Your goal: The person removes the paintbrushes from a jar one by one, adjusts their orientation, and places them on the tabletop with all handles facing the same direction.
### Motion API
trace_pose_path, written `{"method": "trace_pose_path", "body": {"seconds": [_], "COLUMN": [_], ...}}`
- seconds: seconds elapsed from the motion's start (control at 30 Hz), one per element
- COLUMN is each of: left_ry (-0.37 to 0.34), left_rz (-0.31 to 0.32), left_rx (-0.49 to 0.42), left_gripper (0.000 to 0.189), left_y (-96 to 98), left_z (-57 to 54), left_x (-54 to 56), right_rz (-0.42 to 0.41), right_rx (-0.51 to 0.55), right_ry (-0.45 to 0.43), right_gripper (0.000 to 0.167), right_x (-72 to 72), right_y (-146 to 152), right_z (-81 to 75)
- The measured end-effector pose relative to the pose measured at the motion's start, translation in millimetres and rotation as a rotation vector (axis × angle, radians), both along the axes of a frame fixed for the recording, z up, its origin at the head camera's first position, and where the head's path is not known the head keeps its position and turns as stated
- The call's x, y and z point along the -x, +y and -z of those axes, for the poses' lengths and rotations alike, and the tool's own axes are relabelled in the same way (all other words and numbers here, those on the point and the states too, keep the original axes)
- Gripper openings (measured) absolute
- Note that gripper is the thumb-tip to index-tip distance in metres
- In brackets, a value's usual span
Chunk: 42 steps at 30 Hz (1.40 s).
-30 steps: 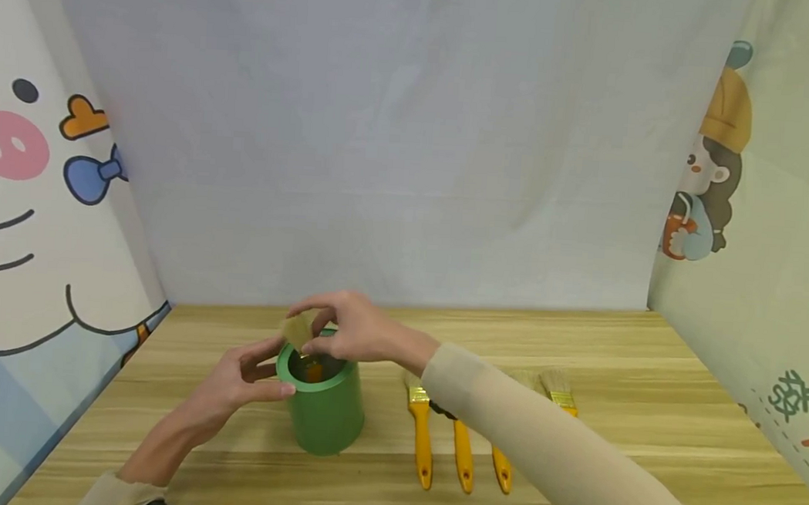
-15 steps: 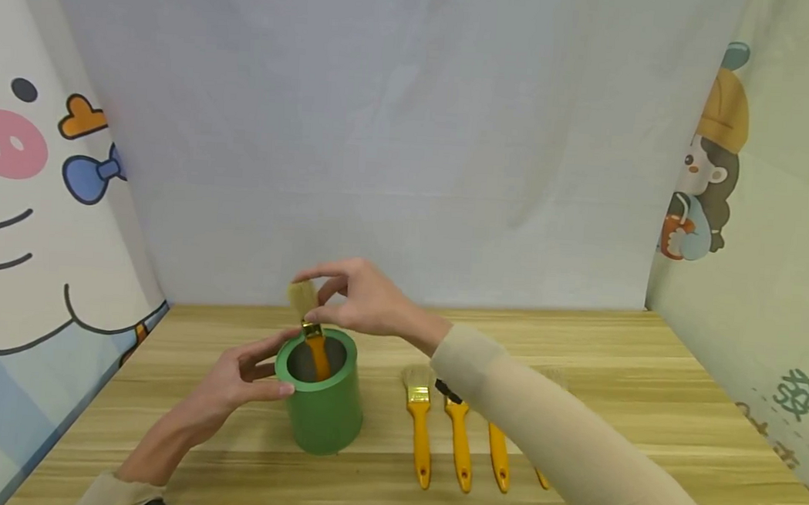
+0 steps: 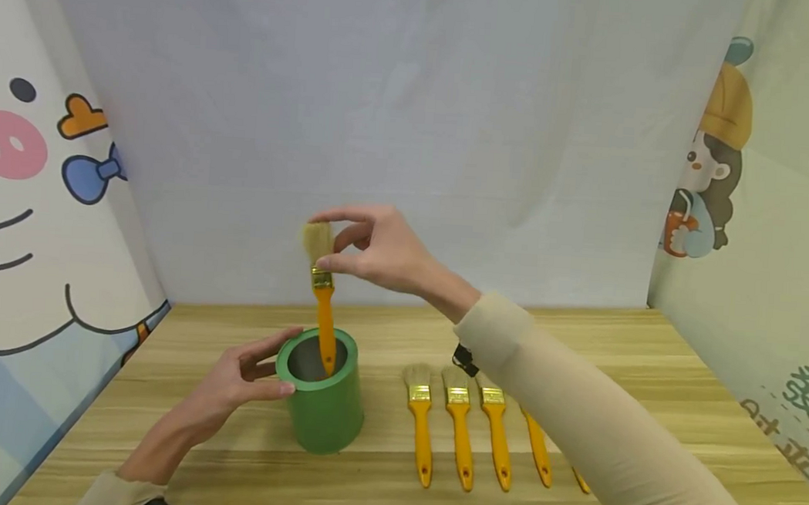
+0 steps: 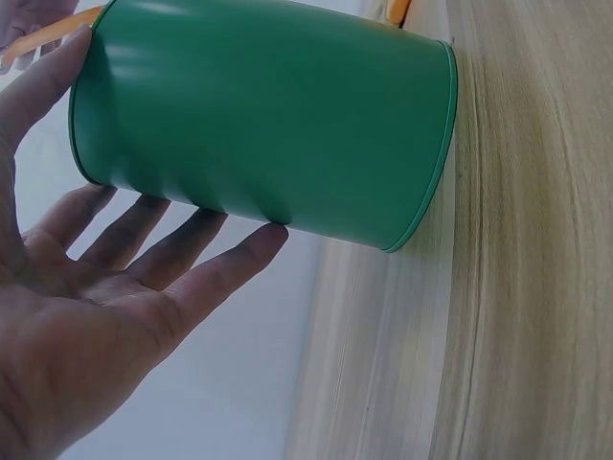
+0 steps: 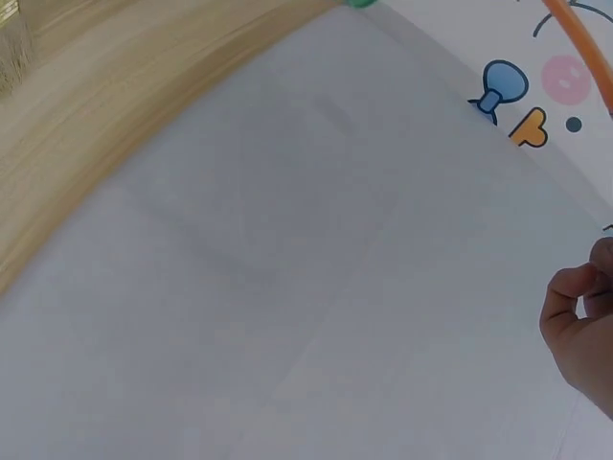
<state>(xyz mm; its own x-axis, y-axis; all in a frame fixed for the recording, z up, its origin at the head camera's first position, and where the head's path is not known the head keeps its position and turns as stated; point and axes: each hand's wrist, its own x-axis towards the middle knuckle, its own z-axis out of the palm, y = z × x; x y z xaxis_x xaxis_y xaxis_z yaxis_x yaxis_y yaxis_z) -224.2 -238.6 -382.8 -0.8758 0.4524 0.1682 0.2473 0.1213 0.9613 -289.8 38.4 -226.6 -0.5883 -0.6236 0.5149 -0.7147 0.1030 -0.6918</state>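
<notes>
My right hand (image 3: 394, 250) pinches a paintbrush (image 3: 324, 313) near its pale bristles and metal band, above the green can (image 3: 324, 421). The brush hangs with its yellow-orange handle pointing down, the tip overlapping the can's opening in the head view. My left hand (image 3: 232, 387) holds the can, thumb at the near rim and fingers on its left side. In the left wrist view, the fingertips of the left hand (image 4: 105, 307) press along the wall of the can (image 4: 268, 120). The right wrist view catches only part of the right hand (image 5: 584, 331) and the orange handle (image 5: 586, 48).
Several more paintbrushes, one of them a brush (image 3: 421, 431) at the left end, lie in a row on the wooden table (image 3: 375, 498), bristles pointing away. My right sleeve (image 3: 576, 402) covers part of the row. A grey cloth (image 3: 412, 129) hangs behind.
My right hand has moved up and slightly right, lifting the paintbrush from deep in the can until most of its handle shows. The left hand and can stay put.
</notes>
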Motion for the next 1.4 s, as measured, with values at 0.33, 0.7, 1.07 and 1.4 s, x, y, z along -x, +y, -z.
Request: {"method": "trace_pose_path", "body": {"seconds": [0.33,0.7,1.07,1.4], "left_ry": [0.020,0.016,0.019,0.019], "left_rz": [-0.003,-0.020,-0.021,-0.016], "left_rx": [-0.014,0.007,0.006,0.003], "left_gripper": [0.077,0.077,0.077,0.076], "left_y": [0.9,-0.7,-1.3,0.3], "left_z": [0.2,-0.2,0.7,0.5], "left_x": [-0.4,-1.5,-1.8,-1.9], "right_rz": [0.015,0.097,0.171,0.234], "right_rx": [0.024,-0.090,-0.181,-0.240], "right_ry": [-0.101,-0.237,-0.314,-0.383], "right_gripper": [0.050,0.053,0.057,0.058], "right_x": [0.4,-2.6,-8.1,-17.3], "right_y": [36,94,154,215], "right_z": [-17.6,17.3,62.2,92.3]}}
